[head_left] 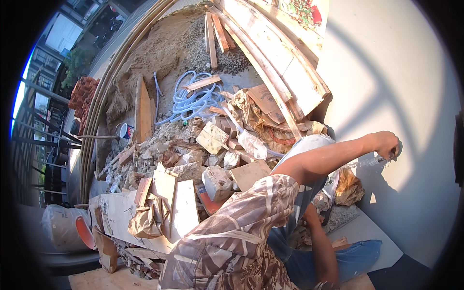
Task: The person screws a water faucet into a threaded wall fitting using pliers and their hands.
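- Two hands were well apart: the left hand (385,145) was up at the pale wall (411,96), the right hand (313,213) lower, near the wall's foot.
- The left hand's fingers were curled in close to the wall; whether they were clamped on anything I could not tell.
- A rough whitish strip (369,162) marked the wall just beside that hand, above the wall's lower edge.
- The right hand was partly hidden and its fingers unclear, so I could not tell what, if anything, it held.
- A patterned brown shirt (232,217) and blue jeans (350,258) showed below, one leg of the jeans close to a pale board (377,237) on the ground.
- A crumpled brown paper bag (350,187) lay at the wall's foot, near the right hand.
- Rubble (216,183) was heaped across the middle of the ground, mixed with wood offcuts.
- Past the rubble lay a tangled light-blue hose (195,104), and toward the ground's far edge, grey gravel (232,58) with narrow wooden strips beside it.
- Long planks (290,63) stretched along the wall side toward the far right corner.
- A small bucket (126,131) stood near the ground's left edge, with red bricks (83,99) farther out.
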`<state>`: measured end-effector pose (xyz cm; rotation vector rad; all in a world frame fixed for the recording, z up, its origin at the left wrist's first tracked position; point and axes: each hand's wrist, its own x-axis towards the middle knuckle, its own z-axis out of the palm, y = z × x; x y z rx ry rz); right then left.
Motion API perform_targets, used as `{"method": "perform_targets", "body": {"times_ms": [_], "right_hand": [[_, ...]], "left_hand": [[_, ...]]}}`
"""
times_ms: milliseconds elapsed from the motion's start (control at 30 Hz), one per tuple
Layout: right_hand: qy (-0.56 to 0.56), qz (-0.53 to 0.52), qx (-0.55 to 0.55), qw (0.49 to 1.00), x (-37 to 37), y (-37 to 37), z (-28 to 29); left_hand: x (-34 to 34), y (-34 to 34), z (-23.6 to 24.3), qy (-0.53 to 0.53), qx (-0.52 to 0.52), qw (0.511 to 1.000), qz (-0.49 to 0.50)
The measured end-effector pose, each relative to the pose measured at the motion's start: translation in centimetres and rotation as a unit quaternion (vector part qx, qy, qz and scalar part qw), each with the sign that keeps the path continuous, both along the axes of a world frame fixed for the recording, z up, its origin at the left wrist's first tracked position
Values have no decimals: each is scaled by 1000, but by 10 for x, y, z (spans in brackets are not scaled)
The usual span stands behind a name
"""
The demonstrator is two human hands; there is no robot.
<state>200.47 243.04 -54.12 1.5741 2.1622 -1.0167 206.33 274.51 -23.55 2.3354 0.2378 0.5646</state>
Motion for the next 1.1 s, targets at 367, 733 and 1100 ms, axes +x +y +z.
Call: {"method": "perform_targets", "body": {"times_ms": [367, 733, 1100], "right_hand": [[6, -125, -67, 990, 18, -25, -10], [-94, -132, -167, 972, 21, -16, 4], [-167, -227, -79, 956, 16, -14, 21]], "left_hand": [[-92, 83, 32, -43, -147, 980, 129], [-230, -9, -271, 329, -126, 918, 183], [-242, -95, -360, 503, -103, 852, 102]]}}
